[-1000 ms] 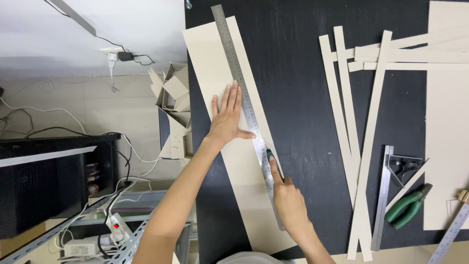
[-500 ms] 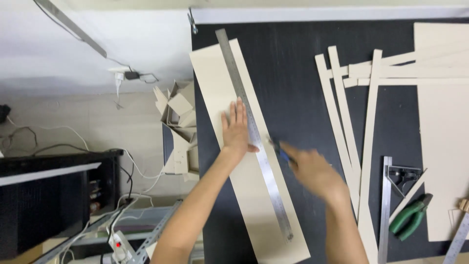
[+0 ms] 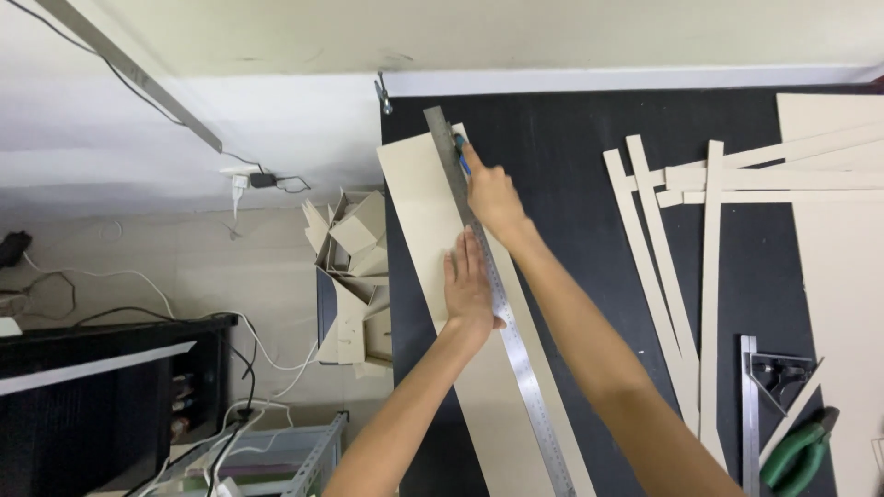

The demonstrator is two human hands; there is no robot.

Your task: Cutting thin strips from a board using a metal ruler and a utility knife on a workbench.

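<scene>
The cardboard strip (image 3: 433, 230) lies lengthwise along the left edge of the black worktable (image 3: 571, 129), its far end near the table's top corner and its near end running out of view at the bottom. A long steel ruler (image 3: 502, 313) lies on top of it, slanting from the far end down towards me. My left hand (image 3: 468, 290) rests flat across board and ruler about midway along, fingers straight and together, palm pressing both down. My right hand (image 3: 493, 198) is stretched out to the far end of the ruler, fingers curled tight round a blue-handled knife (image 3: 460, 152) whose tip sits against the ruler's right edge close to the top of the strip. Judging from that, I'd say the cut along this edge is at its far end, either just beginning or just finishing; I cannot see a cut line in the board, so I cannot tell which. To my right several narrow cardboard strips (image 3: 663, 276) already lie on the table, which suggests a good share of the slicing is done, and a wide cardboard sheet (image 3: 843, 267) beside them looks uncut. A metal square (image 3: 769, 377) and green-handled pliers (image 3: 796, 456) sit untouched near the right corner
</scene>
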